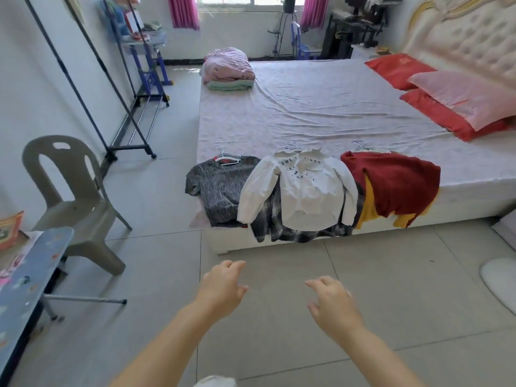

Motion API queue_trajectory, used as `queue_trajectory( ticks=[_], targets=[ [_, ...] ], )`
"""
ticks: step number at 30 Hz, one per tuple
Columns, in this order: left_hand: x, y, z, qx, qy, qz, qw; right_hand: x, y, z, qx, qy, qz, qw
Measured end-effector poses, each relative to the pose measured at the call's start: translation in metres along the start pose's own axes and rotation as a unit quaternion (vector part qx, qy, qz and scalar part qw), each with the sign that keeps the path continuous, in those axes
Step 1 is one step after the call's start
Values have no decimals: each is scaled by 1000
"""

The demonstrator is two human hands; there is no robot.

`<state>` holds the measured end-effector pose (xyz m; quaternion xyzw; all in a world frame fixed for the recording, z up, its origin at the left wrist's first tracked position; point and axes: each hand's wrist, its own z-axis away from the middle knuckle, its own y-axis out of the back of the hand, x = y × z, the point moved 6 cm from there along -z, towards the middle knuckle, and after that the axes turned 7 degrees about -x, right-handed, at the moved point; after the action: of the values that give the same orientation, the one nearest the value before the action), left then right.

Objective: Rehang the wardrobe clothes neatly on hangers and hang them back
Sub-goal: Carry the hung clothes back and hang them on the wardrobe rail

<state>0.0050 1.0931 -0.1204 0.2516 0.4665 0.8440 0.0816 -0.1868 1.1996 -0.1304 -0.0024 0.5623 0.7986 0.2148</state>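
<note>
Both hands are held out over the floor tiles, short of the bed [321,107]: the left hand [223,286] and the right hand [332,303] are seen with fingers loosely spread and nothing gripped. The task's clothes lie in 3 groups along the near edge of the bed, each with a hanger hook showing at the collar: a grey knit sweater [220,188] at left, a white printed shirt [304,191] laid over a plaid garment [268,219] in the middle, and a red garment [396,182] over a yellow one [368,210] at right. The step in hand is judged to be a reach for 1 garment. It is advised that the hook be gripped and the shoulders checked on the hanger, and that the top piece be lifted clear so the layer beneath is not dragged off the edge. The clothes rack [129,148] stands far left against the wall. A plastic chair [75,196] and a patterned board [28,275] on the near left narrow the route to it.
</note>
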Motion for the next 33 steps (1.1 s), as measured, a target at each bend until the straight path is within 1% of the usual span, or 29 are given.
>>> queue_trajectory(
  ticks=[3,7,11,16,21,25,29,33],
  targets=[
    [-8,22,-37,11,24,11,1000,-7,23,-58,-16,37,14,999],
    [-29,47,-99,9,52,20,998,-19,42,-138,-33,56,32,997],
    [-57,81,-175,9,48,26,998,-40,59,-230,-49,58,46,996],
    [-94,136,-259,-6,56,25,998,-79,84,-333,-82,58,16,995],
    [-127,183,-324,-3,57,42,997,-108,107,-412,-89,57,5,994],
    [-153,206,-369,-4,75,61,995,-122,119,-479,-118,65,20,991],
    [-183,224,-417,-7,106,74,992,-137,124,-559,-144,84,39,985],
    [-214,240,-470,-13,154,100,983,-155,117,-649,-191,99,48,975]
  ],
)
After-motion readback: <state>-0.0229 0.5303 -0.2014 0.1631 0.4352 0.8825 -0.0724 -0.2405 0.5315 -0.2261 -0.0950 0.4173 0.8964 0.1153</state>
